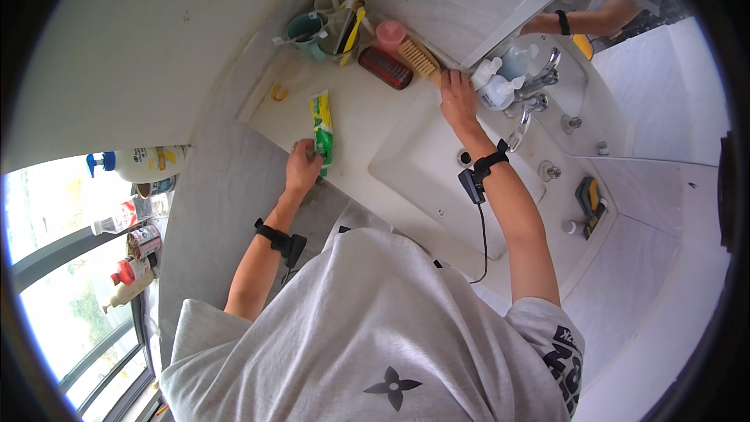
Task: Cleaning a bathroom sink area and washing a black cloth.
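My left hand (304, 167) is at the counter's front edge, its fingers on the lower end of a green and yellow toothpaste tube (322, 123); whether it grips the tube is unclear. At the back of the counter, my right hand (459, 97) has its fingers at the handle end of a wooden brush (419, 60) with pale bristles turned up. Beside the brush lie a dark red brush-like block (385, 67) and a pink cup (391, 35). White pump bottles (497, 92) stand just right of my right hand.
Cups with toothbrushes, one of them teal (306, 28), fill the back left corner. A yellow curved piece (279, 92) lies near the left edge. The white sink (410, 158) with its chrome faucet (530, 106) is on the right, below a mirror. Bottles line the window sill.
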{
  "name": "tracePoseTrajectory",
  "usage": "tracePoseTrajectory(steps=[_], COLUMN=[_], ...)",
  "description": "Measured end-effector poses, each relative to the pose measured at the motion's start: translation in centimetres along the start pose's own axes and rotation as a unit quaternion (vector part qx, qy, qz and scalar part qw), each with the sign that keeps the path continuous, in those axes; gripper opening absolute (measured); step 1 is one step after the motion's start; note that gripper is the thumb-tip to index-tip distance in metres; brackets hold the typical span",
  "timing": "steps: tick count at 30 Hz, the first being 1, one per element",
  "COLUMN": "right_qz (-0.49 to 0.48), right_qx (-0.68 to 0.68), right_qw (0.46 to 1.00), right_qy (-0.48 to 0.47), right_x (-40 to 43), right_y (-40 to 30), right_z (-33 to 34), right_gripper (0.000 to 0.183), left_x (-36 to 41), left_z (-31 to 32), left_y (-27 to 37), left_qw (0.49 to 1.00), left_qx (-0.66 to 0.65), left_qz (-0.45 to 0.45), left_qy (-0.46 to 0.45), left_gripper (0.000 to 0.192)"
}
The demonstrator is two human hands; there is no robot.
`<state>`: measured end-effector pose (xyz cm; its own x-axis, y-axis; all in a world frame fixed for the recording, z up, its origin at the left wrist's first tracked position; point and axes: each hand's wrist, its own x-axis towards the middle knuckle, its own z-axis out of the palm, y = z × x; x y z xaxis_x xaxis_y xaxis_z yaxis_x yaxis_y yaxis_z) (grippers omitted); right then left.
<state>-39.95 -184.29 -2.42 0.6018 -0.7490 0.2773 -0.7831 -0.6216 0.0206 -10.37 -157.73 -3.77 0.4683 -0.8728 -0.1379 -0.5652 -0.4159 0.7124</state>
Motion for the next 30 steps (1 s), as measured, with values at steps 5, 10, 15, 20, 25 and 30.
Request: tracePoseTrajectory(steps=[5,10,15,20,25,30], right_qz=[0.009,0.058,0.022,-0.003,0.072,0.081], right_qx=[-0.056,-0.059,-0.066,-0.030,0.051,0.185], right_qw=[0.998,0.996,0.995,0.995,0.989,0.958], right_qy=[0.023,0.035,0.072,0.099,0.120,0.204], right_x=[0.7,1.4,1.4,1.0,0.0,-3.9], right_y=[-2.0,-2.5,-1.9,-1.2,-1.7,-2.2], right_z=[-0.5,1.2,1.0,1.6,0.0,-10.1], right_gripper=[0.044,0.028,0.020,0.018,0.036,0.042], left_x=[0.4,0.6,0.4,0.5,1.0,2.6], left_z=[-0.1,-0.3,-0.2,-0.1,0.3,-0.6], left_y=[0.8,-0.1,-0.1,-0.5,-0.9,-2.1], left_qw=[1.000,1.000,0.999,0.999,0.999,0.997], left_qx=[0.004,-0.003,-0.016,-0.004,-0.010,-0.008], left_qz=[-0.003,-0.002,-0.028,-0.019,0.005,0.051], left_qy=[-0.015,-0.024,-0.029,-0.037,-0.043,-0.059], left_gripper=[0.030,0.032,0.032,0.033,0.034,0.036])
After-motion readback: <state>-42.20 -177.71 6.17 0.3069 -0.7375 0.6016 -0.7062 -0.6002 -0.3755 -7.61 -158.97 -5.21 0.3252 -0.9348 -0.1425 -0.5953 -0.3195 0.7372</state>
